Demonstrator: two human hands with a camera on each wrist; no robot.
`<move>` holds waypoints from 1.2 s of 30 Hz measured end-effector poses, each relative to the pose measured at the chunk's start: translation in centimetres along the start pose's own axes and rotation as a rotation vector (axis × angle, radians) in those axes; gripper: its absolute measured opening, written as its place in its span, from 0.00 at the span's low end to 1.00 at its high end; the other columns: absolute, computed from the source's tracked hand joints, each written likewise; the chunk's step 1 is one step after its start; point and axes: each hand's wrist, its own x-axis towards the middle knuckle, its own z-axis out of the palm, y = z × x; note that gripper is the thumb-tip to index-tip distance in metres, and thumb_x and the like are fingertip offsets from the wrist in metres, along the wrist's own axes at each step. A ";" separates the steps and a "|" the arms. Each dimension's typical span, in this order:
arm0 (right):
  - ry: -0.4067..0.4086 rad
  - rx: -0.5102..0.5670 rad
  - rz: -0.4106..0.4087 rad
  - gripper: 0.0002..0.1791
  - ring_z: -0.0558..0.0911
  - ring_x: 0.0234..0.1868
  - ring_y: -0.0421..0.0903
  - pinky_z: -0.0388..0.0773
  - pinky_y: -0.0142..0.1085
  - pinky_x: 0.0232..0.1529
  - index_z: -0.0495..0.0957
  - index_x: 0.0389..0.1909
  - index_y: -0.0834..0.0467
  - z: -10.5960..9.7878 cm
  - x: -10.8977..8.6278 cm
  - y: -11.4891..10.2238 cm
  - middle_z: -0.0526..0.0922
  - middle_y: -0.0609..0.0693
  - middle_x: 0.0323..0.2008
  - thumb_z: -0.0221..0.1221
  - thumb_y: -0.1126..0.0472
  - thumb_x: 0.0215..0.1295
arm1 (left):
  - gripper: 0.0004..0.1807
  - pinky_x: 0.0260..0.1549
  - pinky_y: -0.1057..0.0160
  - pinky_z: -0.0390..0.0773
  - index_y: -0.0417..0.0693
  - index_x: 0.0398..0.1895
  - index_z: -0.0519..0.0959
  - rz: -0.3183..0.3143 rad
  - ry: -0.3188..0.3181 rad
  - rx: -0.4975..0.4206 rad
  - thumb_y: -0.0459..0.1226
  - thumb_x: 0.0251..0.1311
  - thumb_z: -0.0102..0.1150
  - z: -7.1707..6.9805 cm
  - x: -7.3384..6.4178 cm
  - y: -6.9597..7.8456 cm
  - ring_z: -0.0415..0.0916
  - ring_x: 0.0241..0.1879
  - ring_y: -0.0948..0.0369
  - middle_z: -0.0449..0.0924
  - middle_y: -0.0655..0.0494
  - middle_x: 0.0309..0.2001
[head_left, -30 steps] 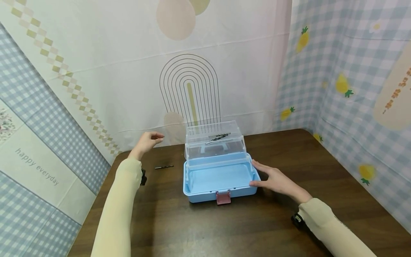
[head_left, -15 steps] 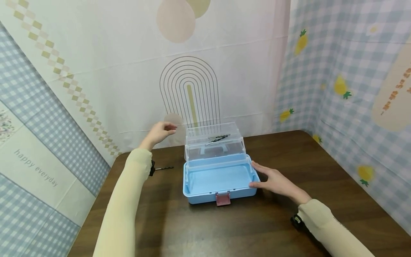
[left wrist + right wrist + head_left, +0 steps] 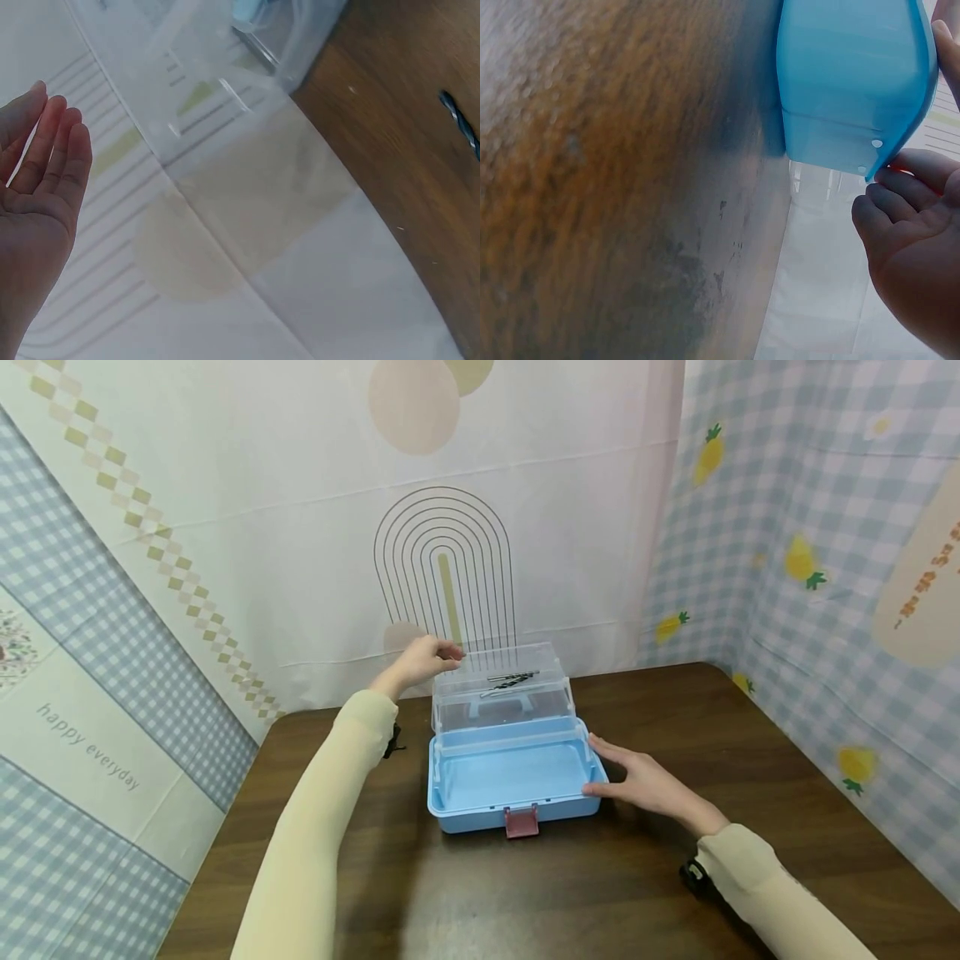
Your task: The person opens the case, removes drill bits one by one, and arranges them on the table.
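Note:
A light blue toolbox (image 3: pixel 517 777) stands with its lid up and its clear tiered trays (image 3: pixel 457 710) raised. Several drill bits (image 3: pixel 512 681) lie in the upper clear tray. My left hand (image 3: pixel 422 662) hovers at the upper left corner of the trays; the left wrist view shows nothing held, with the fingers (image 3: pixel 56 150) loosely together. Another drill bit (image 3: pixel 459 124) lies on the table left of the toolbox, mostly hidden by my wrist in the head view. My right hand (image 3: pixel 641 782) rests against the toolbox's right side, thumb at the front corner, fingers along the rim.
A pinkish latch (image 3: pixel 521 821) hangs down at the toolbox's front. The dark wooden table (image 3: pixel 465 902) reaches back to a printed white cloth (image 3: pixel 315 568). A checked cloth (image 3: pixel 795 635) bounds the right side.
My left hand has moved right, from beyond the loose drill bit to the trays' upper left corner. The right hand and the toolbox have stayed put.

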 end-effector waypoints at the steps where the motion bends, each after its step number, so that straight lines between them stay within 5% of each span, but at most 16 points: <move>1: 0.000 0.000 0.000 0.54 0.60 0.75 0.62 0.63 0.63 0.67 0.55 0.79 0.55 0.0 0.0 0.0 0.55 0.59 0.77 0.65 0.33 0.60 | 0.16 0.53 0.55 0.78 0.40 0.58 0.81 0.005 -0.005 -0.001 0.36 0.71 0.59 0.1 0.2 0.3 0.79 0.52 0.53 0.83 0.46 0.52; 26: 0.003 0.004 -0.012 0.53 0.60 0.75 0.61 0.64 0.62 0.66 0.54 0.80 0.53 -0.1 0.0 0.2 0.55 0.56 0.78 0.65 0.33 0.60 | 0.15 0.54 0.56 0.79 0.41 0.59 0.81 0.043 -0.148 0.055 0.34 0.72 0.57 3.9 2.9 1.8 0.79 0.55 0.53 0.82 0.48 0.56; 36: -0.003 0.002 -0.002 0.54 0.60 0.75 0.60 0.63 0.62 0.67 0.54 0.80 0.53 0.0 0.1 0.3 0.55 0.56 0.78 0.65 0.32 0.60 | 0.15 0.53 0.57 0.79 0.39 0.57 0.82 0.074 -0.160 0.089 0.33 0.71 0.58 4.8 3.3 1.8 0.80 0.53 0.53 0.83 0.48 0.53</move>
